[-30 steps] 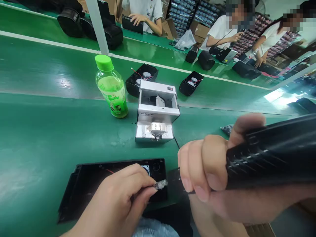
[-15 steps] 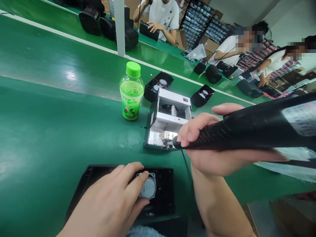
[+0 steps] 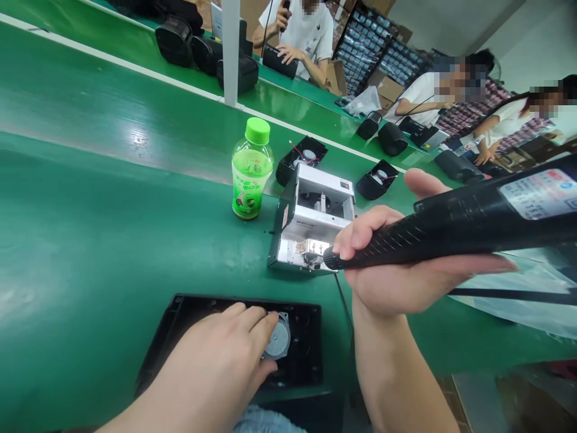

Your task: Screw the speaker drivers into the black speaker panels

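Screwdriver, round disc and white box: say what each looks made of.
Screwdriver: probably black plastic, matt, with a ribbed barrel. Round disc: bare metal, it seems, with a dull grey sheen. White box: likely painted sheet metal, smooth with sharp folded edges.

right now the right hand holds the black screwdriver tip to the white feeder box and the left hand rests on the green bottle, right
Not quite. In the head view the left hand grips the round metal part in the black housing; the green bottle stands untouched beyond it.
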Tool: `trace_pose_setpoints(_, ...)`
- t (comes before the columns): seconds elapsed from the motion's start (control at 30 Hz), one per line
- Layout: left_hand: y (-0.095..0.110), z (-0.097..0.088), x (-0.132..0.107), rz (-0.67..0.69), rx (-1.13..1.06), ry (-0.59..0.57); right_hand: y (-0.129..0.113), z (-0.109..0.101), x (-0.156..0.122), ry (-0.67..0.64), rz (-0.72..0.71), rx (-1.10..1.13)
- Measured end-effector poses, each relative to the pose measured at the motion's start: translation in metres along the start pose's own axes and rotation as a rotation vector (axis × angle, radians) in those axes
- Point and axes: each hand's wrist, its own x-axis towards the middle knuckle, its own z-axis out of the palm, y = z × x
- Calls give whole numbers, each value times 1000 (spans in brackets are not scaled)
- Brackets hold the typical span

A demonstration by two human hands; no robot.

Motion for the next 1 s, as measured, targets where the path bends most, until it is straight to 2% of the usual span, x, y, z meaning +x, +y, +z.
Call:
trace_pose_setpoints(0.1, 1, -3, 5, -46, -47, -104, 3, 0, 0, 6, 4, -11)
trace_pose_setpoints(0.2, 2, -6, 7, -86, -91, -144, 3, 3, -1, 10, -12, -15)
trace_pose_setpoints(0.37, 2, -9, 5, -102, -118, -156, 3, 7, -8, -44, -4, 17)
trace_pose_setpoints(0.5, 3, -12, 8, -115, -123, -158, 1, 8, -8, -25, -43, -33)
trace_pose_setpoints(0.67, 4, -13, 10, -122, -126, -148, 2, 5, -8, -31, -19, -55)
trace_pose_setpoints(0.83, 4, -15, 8, -125, -151, -133, 6, -5, -16, -54, 90, -41)
trace_pose_setpoints(0.9, 4, -14, 8, -131, -162, -133, -2, -12, -20, -75, 97, 28)
trace_pose_setpoints(1.0, 3, -10, 8, -140, -173, -119, -29, -25, -26, -48, 177, 133)
